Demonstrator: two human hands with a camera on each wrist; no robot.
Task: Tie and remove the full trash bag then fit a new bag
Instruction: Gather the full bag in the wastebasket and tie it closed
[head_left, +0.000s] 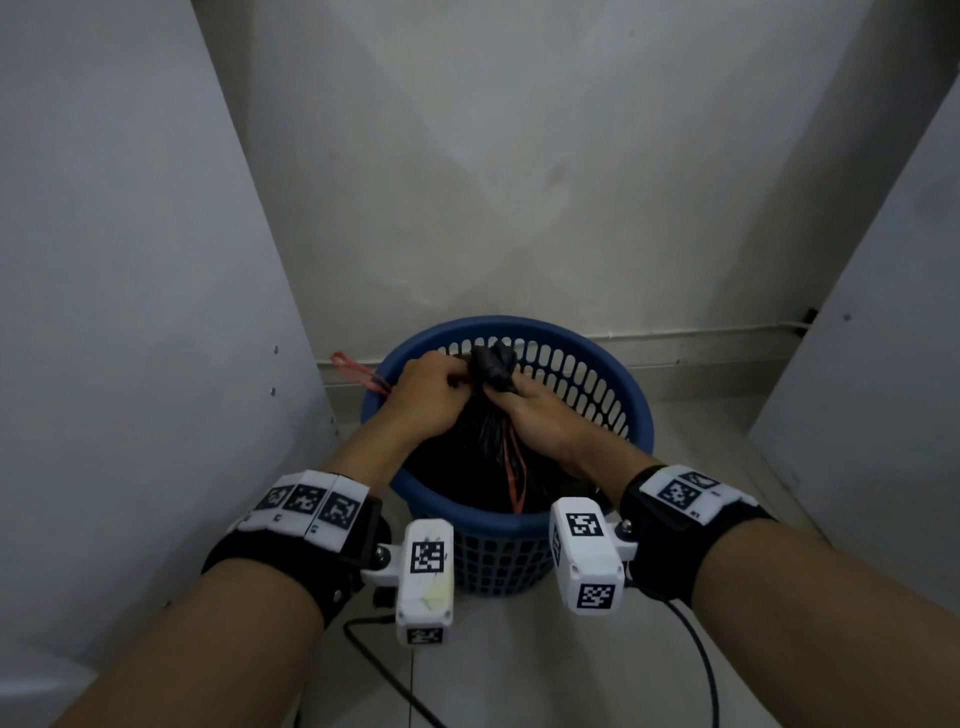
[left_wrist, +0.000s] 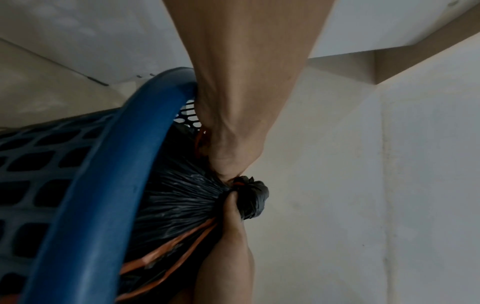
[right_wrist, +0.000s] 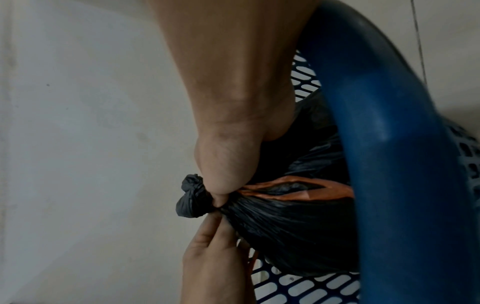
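A black trash bag (head_left: 470, 441) with orange drawstrings (head_left: 515, 478) sits inside a blue perforated basket (head_left: 623, 395) on the floor. Its neck is gathered into a twisted tuft (head_left: 493, 364) above the rim. My left hand (head_left: 431, 395) grips the neck from the left and my right hand (head_left: 535, 415) grips it from the right, fingers curled tight just below the tuft. The left wrist view shows my left hand (left_wrist: 230, 176) and right hand (left_wrist: 230, 222) meeting at the tuft (left_wrist: 253, 197). In the right wrist view my right hand (right_wrist: 223, 185) pinches the neck, with my left hand (right_wrist: 213, 246) below it.
White panels (head_left: 130, 312) close in on the left and on the right (head_left: 883, 364), and a wall stands right behind the basket. A red loop (head_left: 358, 371) sticks out by the basket's far left rim. Black cables (head_left: 384, 670) run over the floor near me.
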